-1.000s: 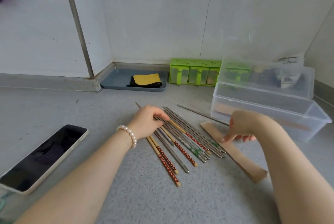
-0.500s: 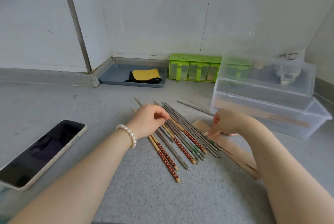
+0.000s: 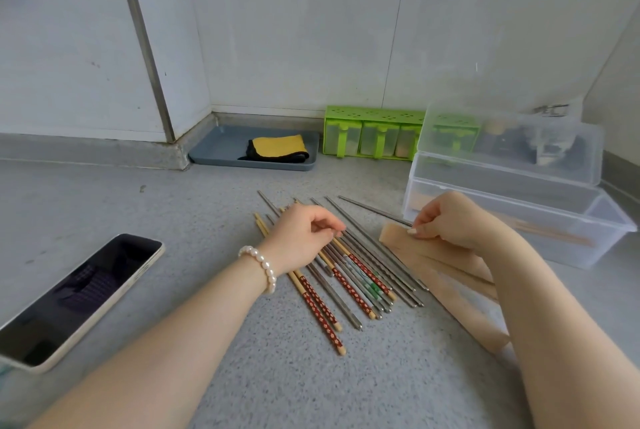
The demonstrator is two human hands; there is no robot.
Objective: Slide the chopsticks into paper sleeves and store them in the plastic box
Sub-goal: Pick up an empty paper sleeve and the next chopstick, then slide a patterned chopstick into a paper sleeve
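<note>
Several chopsticks [image 3: 349, 276] lie loose on the grey counter [image 3: 207, 207], long axes running from far left to near right, decorated ends nearest the camera. Their far ends are partly hidden under the left hand [image 3: 304, 238], whose fingers curl down onto the bundle; whether it grips one cannot be told. The right hand [image 3: 450, 220] pinches the far end of a brown paper sleeve [image 3: 433, 266] lying just right of the chopsticks on the same diagonal. The sleeve's near part is covered by the right forearm. A single metal chopstick [image 3: 370, 208] lies apart, pointing toward the plastic box [image 3: 554, 238], which stands open at right; its contents are hard to make out. A phone [image 3: 76, 293] lies at left, partly cut off
</note>
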